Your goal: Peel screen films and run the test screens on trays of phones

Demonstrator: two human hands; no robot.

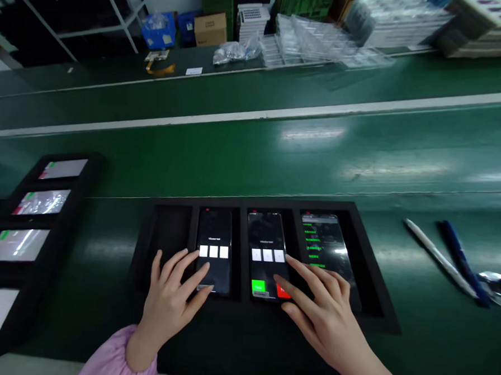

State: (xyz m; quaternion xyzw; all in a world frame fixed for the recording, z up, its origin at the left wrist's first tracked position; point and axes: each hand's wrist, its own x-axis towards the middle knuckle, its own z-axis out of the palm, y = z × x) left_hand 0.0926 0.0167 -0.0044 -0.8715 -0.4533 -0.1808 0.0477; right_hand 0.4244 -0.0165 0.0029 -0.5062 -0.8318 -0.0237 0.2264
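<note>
Pink sleeves (118, 357) are showing in front of the black four-slot tray (373, 272). Over the tray's front edge, the left hand (170, 292) is lying open, fingers apart, gripping nothing, and is covering part of the second-slot smartphone (215, 225), counting from the left. The right hand (326, 309) is also holding its fingers apart, empty, and is partly hiding a red button on the third-slot smartphone (267, 227). Whether any fingertip is pressing, I cannot tell. Both screens are displaying "Vibrator test" above three white squares; the third is also showing a green button and a small sticker, its print too small to read. In the tray's fourth slot, another smartphone (327, 242) is listing green lines, illegible here.

Left of the tray, a second black tray (56, 244) is holding devices with pale screens, three showing red and green corners. Right of the tray, a white pen (440, 256) and a dark blue pen (460, 260) are lying close together.

Beyond the tray, a green belt surface (210, 157) is stretching across. Farthest behind the tray, clear plastic trays (304, 39), a blue bin (159, 31) and a cardboard box (210, 29) with unreadable print are standing.
</note>
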